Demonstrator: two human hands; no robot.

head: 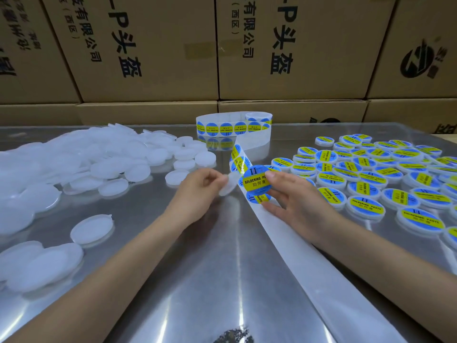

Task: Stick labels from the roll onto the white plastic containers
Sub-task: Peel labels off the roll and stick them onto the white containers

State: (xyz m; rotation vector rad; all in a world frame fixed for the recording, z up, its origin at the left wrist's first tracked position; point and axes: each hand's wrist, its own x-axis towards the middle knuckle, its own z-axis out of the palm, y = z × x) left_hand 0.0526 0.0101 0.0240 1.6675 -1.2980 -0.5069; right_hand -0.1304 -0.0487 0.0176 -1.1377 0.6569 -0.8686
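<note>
- Head view: my left hand [201,185] pinches 1 blank white container [228,185] between thumb and fingertips, tilted on edge above the metal table [210,280].
- My right hand [293,196] holds a round blue-and-yellow label [256,181] reading "SOLDERING" at its fingertips, just right of that container; whether they touch, I cannot tell.
- Backing strip [296,246] runs under my right hand and forearm, back toward me.
- Label roll [235,126] stands beyond both hands, its strip curling down to them.
- Unlabelled containers [103,167] pile up left of my left hand.
- Labelled containers [371,179] spread right of my right hand.
- Cardboard boxes [296,50] stand stacked behind the roll.
</note>
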